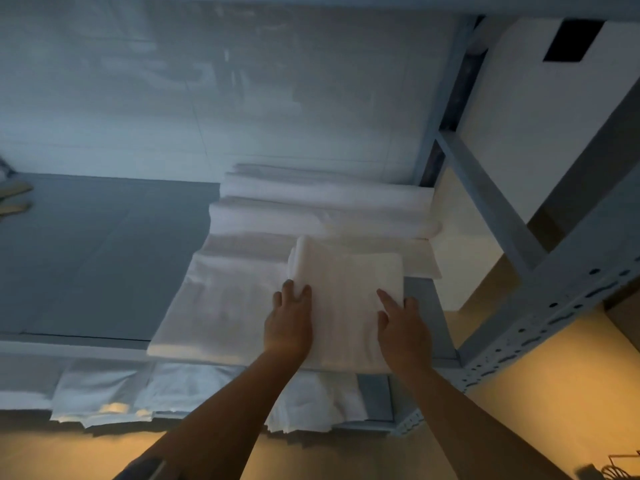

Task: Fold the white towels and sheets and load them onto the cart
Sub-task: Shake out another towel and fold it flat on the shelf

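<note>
Item: folded white towel (346, 299), set on top of a stack of flat white linen (242, 289) on a grey metal shelf (86, 258) of the rack, further folded pieces (322, 209) ranged behind it and loose sheets (173, 393) hanging from the level below; left hand (289, 323) lies along the towel's left folded edge with fingertips curled lightly on the fold, right hand (403, 327) rests flat on its right side, fingers straight, grasping nothing. Handling, as judged: press evenly with both palms to flatten the fold; square the near edge with the stack beneath; release only once the corners sit flush, lest the pile lean toward the shelf's front lip.
</note>
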A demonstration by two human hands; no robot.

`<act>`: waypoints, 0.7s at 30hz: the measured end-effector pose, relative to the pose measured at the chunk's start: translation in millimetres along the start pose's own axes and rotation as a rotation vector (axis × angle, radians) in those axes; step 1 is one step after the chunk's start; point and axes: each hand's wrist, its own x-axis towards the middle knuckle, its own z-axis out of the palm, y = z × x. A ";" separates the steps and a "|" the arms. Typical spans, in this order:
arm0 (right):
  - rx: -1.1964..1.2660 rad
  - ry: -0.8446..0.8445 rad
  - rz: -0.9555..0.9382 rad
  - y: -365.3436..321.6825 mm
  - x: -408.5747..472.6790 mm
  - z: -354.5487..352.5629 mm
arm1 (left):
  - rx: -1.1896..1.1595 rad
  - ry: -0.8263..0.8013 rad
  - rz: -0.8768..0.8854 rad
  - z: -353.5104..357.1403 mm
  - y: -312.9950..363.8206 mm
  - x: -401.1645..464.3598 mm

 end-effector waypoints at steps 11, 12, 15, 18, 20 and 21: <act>0.019 0.036 -0.074 -144.9 -1.9 52.4 | 0.006 -0.013 -0.041 -47.6 -145.1 36.5; 0.021 0.037 -0.070 -158.8 -4.4 60.1 | -0.002 -0.026 -0.041 -50.3 -161.7 40.9; 0.014 0.050 -0.049 -194.0 -11.3 80.5 | -0.038 -0.064 -0.024 -57.5 -203.2 51.4; -0.001 0.061 -0.034 -217.0 -16.6 96.1 | -0.075 -0.106 -0.020 -62.0 -231.6 55.8; -0.021 0.062 -0.013 -225.2 -19.5 104.7 | -0.091 -0.119 -0.010 -62.0 -243.4 56.7; -0.027 0.060 0.001 -226.9 -21.1 107.8 | -0.099 -0.126 -0.006 -60.9 -246.9 56.7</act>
